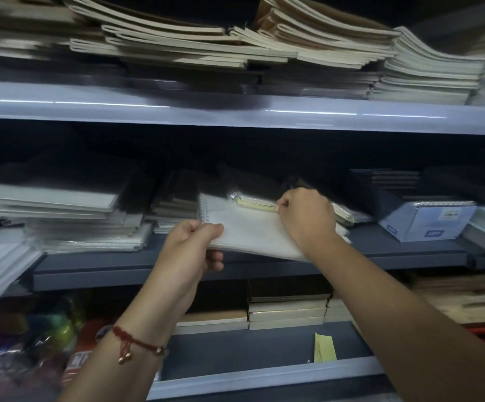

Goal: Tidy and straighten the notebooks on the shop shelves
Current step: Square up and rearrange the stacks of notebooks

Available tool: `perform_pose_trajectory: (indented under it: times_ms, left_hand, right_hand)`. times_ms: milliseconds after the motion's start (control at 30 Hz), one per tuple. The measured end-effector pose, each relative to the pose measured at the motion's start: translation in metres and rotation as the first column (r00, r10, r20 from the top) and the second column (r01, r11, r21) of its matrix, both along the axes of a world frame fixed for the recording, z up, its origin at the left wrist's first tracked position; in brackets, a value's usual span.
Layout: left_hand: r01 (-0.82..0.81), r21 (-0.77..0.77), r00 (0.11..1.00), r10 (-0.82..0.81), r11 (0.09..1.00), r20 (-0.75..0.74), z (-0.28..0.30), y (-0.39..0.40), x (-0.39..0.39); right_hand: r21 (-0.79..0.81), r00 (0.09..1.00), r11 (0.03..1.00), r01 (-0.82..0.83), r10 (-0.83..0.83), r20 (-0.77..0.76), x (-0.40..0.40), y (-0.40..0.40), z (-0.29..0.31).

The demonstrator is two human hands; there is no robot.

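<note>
A white spiral notebook in a clear wrapper juts out over the front edge of the middle shelf, tilted. My left hand pinches its near left edge. My right hand rests on its right side, fingers closed on a small yellow-edged notebook lying on top of it. Left of them stands an uneven pile of white notebooks, and dark notebooks sit behind.
The top shelf carries sagging, untidy stacks of cream notebooks. A light-blue box of spiral pads stands at the right of the middle shelf. The lowest shelf holds short stacks, a yellow pad and coloured packets.
</note>
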State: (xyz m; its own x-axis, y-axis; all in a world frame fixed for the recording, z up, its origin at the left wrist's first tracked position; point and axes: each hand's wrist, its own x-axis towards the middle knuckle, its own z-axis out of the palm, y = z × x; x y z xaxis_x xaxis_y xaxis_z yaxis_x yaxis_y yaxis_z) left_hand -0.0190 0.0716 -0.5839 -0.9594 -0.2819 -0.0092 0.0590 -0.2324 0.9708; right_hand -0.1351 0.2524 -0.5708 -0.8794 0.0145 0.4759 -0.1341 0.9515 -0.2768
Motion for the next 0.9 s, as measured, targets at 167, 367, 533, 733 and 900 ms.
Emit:
perform_pose_trajectory:
  times_ms: [167,367,533,733,900]
  left_hand:
    - [0.014,0.149,0.998,-0.005,0.989,-0.063,0.010,-0.015,0.034]
    - [0.022,0.149,0.988,0.002,0.989,-0.157,0.026,-0.042,0.064]
    - [-0.023,0.151,0.973,0.056,0.988,-0.224,0.036,-0.071,0.076]
    - [-0.110,0.207,0.957,0.160,0.972,-0.244,0.024,-0.088,0.083]
    - [-0.096,0.180,0.962,0.138,0.979,-0.237,0.006,-0.081,0.081]
  right_hand:
    - [-0.013,1.000,1.000,0.024,-0.024,0.009,-0.003,0.006,-0.005]
    - [0.047,0.999,0.998,0.043,-0.043,0.000,-0.002,0.004,-0.008]
    - [0.014,0.998,1.000,-0.017,0.016,0.055,0.004,0.001,-0.013]
    - [-0.580,0.925,0.786,-0.214,0.355,0.139,0.079,-0.030,0.011]
    - [-0.979,0.545,0.183,0.084,0.814,0.199,0.112,-0.060,0.012]
